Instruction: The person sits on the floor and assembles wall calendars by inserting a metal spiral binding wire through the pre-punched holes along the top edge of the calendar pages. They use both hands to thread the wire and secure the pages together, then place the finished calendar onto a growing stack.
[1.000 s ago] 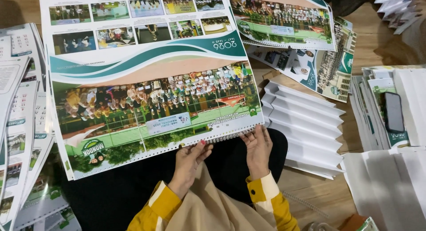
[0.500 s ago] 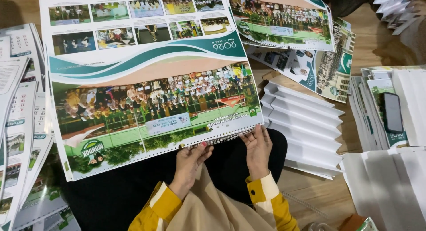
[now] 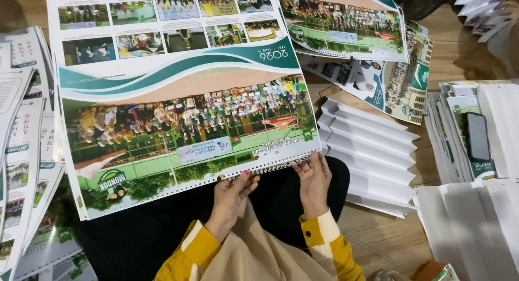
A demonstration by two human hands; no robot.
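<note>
While the big calendar sheet (image 3: 178, 108) lies across the lap, its wire-bound edge nearest, the left hand (image 3: 230, 197) and right hand (image 3: 313, 178) pinch that spiral edge (image 3: 270, 166), fingers closed on it. Threading the binding looks in hand; next comes careful alignment. Since 1 second ago, hardly anything moved.

Dark phone screen (image 3: 478, 136) at right, rectangular, black and unlit, lying on a stack of green-and-white printed sheets (image 3: 453, 135). Near the bottom edge at right, corner of a small package (image 3: 446, 272), green and white with an orange side, mostly cut off. Printed label panel (image 3: 205, 149), pale blue and rectangular, set in the middle of the large calendar sheet (image 3: 178, 113).
</note>
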